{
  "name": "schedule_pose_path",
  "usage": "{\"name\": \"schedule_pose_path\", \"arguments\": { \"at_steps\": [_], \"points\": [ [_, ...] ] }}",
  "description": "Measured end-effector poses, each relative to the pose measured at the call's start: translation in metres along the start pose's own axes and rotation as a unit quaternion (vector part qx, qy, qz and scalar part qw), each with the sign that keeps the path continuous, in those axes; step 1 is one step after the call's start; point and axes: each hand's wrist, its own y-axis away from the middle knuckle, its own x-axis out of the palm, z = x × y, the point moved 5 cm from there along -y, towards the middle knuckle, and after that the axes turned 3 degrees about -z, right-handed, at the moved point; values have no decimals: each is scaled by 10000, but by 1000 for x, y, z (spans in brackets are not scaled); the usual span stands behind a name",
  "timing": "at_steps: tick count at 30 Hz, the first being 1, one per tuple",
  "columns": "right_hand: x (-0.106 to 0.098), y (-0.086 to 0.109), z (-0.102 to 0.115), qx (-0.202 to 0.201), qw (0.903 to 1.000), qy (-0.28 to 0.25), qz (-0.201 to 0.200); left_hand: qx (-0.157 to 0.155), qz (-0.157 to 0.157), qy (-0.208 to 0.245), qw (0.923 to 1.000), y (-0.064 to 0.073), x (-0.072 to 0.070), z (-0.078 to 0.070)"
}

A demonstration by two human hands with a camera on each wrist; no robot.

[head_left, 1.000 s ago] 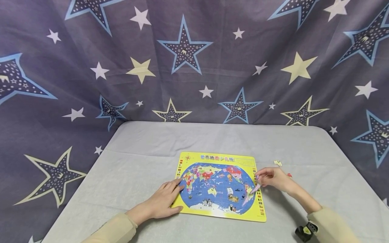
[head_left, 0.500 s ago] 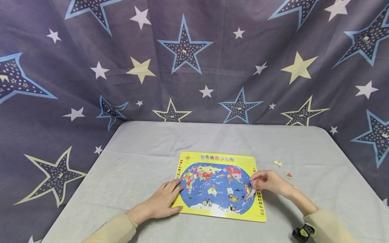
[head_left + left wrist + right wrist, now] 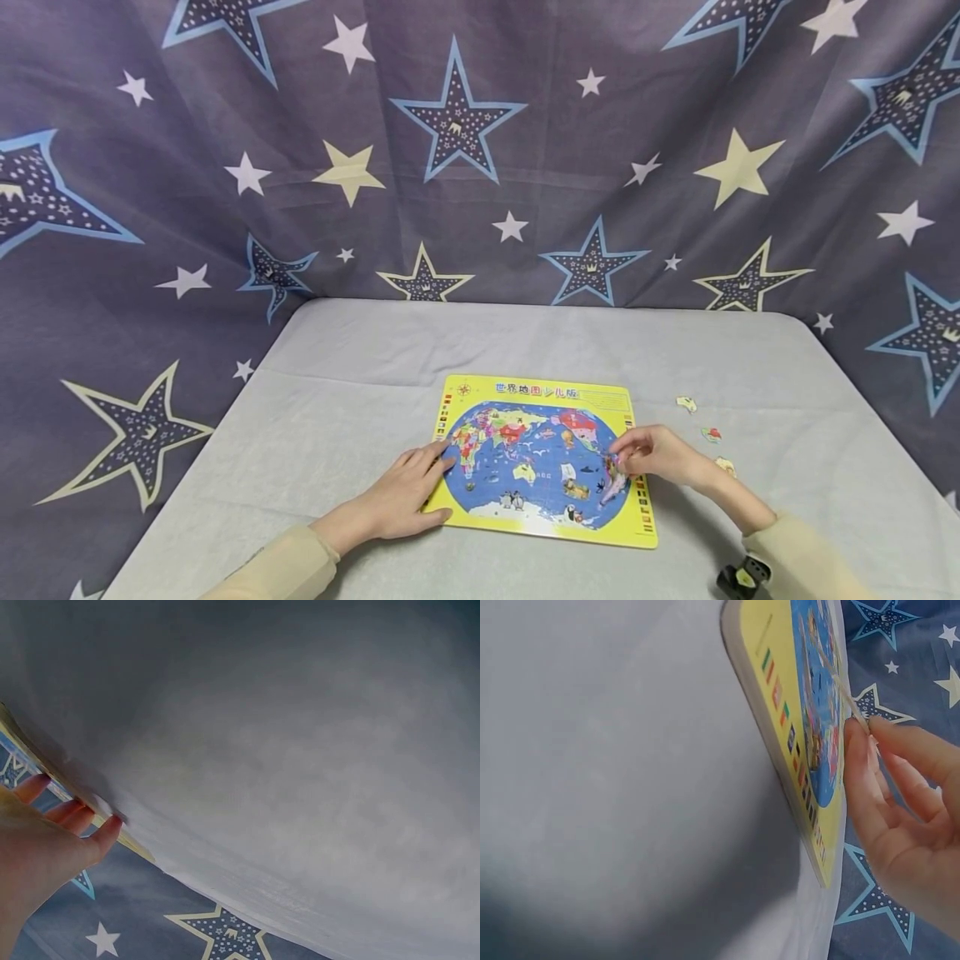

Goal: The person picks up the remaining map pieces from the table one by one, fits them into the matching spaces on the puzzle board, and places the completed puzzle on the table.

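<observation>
A yellow-bordered world map puzzle board (image 3: 547, 533) lies on the table. My left hand (image 3: 405, 497) rests on its left edge, fingers spread over the border and thumb at the front left corner. The left wrist view shows these fingers (image 3: 79, 817) along the board's edge. With thumb and fingertips, my right hand (image 3: 660, 454) pinches a thin pinkish puzzle piece (image 3: 612, 487) over the board's right side. In the right wrist view the piece (image 3: 849, 696) is tilted, its far end low over the blue map; the fingertips hide its near end.
Right of the board lie loose puzzle pieces: a pale one (image 3: 686, 404), a red and green one (image 3: 711, 434) and a yellowish one (image 3: 725, 466) partly behind the right wrist. A grey cloth covers the table (image 3: 337, 417). A star-patterned curtain (image 3: 517, 192) hangs behind it.
My right hand has moved left and slightly down with the pinched piece, further over the map. The loose pieces near the wrist have come into view. The left hand has stayed still.
</observation>
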Motion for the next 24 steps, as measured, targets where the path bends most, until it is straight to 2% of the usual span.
{"name": "schedule_pose_path", "arguments": {
  "at_steps": [24],
  "points": [
    [14,-2,-6,-81,9996,119,-228,-66,57,89,9999,1,1,0]
  ]
}}
